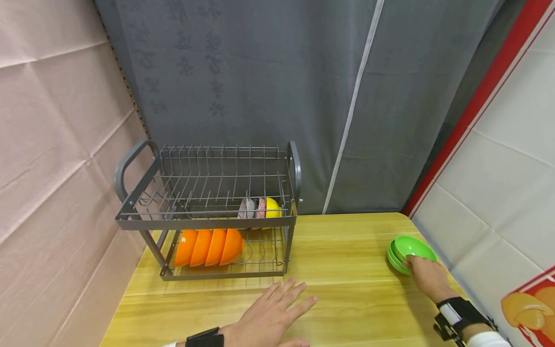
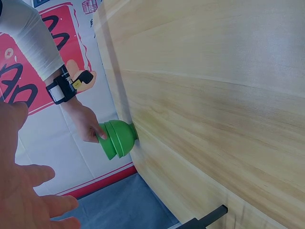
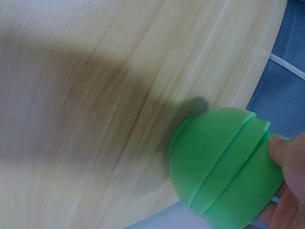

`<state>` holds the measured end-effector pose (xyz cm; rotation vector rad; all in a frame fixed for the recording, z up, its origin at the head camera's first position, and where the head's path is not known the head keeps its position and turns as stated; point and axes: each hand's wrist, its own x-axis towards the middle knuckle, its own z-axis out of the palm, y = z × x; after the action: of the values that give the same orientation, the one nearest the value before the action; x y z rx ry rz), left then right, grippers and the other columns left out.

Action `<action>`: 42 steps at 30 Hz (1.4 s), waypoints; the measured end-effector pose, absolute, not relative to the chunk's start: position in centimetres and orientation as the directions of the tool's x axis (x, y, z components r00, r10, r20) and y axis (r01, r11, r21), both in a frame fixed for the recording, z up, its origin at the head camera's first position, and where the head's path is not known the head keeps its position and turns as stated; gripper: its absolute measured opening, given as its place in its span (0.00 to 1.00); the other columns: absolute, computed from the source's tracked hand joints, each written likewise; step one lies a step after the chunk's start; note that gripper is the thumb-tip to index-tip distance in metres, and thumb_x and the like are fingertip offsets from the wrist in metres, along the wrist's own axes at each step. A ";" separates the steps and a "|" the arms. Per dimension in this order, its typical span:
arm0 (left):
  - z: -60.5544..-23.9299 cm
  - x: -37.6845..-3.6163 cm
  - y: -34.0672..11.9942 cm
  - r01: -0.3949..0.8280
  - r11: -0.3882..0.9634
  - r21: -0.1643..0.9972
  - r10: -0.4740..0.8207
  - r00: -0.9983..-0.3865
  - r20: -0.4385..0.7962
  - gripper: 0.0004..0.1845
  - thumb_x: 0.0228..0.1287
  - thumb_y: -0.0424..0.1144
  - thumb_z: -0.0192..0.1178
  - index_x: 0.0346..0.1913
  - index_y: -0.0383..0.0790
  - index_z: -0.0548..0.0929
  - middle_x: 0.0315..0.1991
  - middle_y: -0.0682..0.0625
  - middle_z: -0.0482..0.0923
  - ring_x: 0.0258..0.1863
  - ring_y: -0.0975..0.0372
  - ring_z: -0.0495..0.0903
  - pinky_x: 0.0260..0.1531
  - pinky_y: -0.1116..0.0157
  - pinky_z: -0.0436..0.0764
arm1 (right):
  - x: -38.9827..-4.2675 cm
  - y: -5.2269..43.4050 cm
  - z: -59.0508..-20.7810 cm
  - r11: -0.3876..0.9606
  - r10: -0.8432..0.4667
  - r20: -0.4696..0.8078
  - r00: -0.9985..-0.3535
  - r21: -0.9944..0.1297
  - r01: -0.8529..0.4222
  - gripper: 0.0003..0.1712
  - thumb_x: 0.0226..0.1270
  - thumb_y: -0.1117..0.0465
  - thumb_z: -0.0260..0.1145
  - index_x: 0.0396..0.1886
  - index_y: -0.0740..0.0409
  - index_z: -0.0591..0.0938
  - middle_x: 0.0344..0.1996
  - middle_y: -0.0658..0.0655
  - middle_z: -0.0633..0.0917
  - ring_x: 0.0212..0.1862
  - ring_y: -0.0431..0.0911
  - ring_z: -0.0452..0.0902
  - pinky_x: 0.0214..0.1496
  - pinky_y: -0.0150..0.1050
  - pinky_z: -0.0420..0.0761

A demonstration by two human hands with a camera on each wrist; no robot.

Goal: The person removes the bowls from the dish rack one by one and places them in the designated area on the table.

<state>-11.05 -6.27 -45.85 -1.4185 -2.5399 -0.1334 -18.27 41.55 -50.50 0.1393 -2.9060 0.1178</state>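
seemingly light, stiff and a bit slick, the stacked green bowls are gripped at the near rim by the right hand, while the left hand rests flat, fingers spread.

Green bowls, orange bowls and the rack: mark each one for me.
green bowls [image 1: 412, 247], head view, inside of the top bowl.
orange bowls [image 1: 208, 247], head view, outside of a middle bowl.
rack [image 1: 204, 222], head view, front rail of the upper tier.
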 end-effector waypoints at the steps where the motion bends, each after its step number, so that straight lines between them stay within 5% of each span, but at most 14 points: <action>1: -45.9 -11.0 -6.3 0.849 0.528 -0.035 0.828 -0.505 0.243 0.39 0.73 0.70 0.42 0.80 0.57 0.57 0.79 0.47 0.61 0.77 0.52 0.63 0.69 0.50 0.74 | -18.4 41.6 -50.6 0.992 -0.083 0.222 -0.972 -0.073 -0.101 0.15 0.69 0.62 0.64 0.21 0.53 0.73 0.15 0.54 0.78 0.23 0.58 0.81 0.21 0.54 0.73; 32: -46.6 -11.2 -6.7 0.852 0.519 -0.076 0.833 -0.483 0.270 0.38 0.74 0.70 0.41 0.79 0.55 0.61 0.76 0.47 0.65 0.75 0.53 0.67 0.66 0.53 0.76 | -19.2 41.2 -51.0 0.989 -0.075 0.102 -0.992 -0.122 -0.087 0.17 0.75 0.63 0.58 0.22 0.54 0.72 0.18 0.55 0.79 0.26 0.58 0.82 0.23 0.54 0.76; 38: -46.6 -11.1 -6.7 0.851 0.521 -0.073 0.832 -0.486 0.266 0.38 0.73 0.70 0.42 0.79 0.55 0.61 0.76 0.46 0.65 0.75 0.53 0.67 0.66 0.53 0.77 | -19.1 41.1 -50.8 0.987 -0.073 0.094 -0.993 -0.134 -0.085 0.18 0.75 0.61 0.58 0.21 0.53 0.70 0.16 0.51 0.74 0.24 0.52 0.79 0.22 0.49 0.74; 42: -46.5 -11.1 -6.7 0.848 0.527 -0.061 0.830 -0.497 0.253 0.38 0.74 0.69 0.42 0.79 0.56 0.61 0.77 0.46 0.64 0.75 0.52 0.67 0.66 0.53 0.77 | -19.2 41.3 -50.7 0.988 -0.059 0.060 -0.996 -0.142 -0.067 0.14 0.74 0.58 0.60 0.26 0.57 0.76 0.20 0.55 0.79 0.27 0.54 0.81 0.25 0.51 0.77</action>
<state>-11.12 -6.74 -46.46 -1.4127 -2.5174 -0.1040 -19.16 41.33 -50.71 0.0973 -3.0759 0.2233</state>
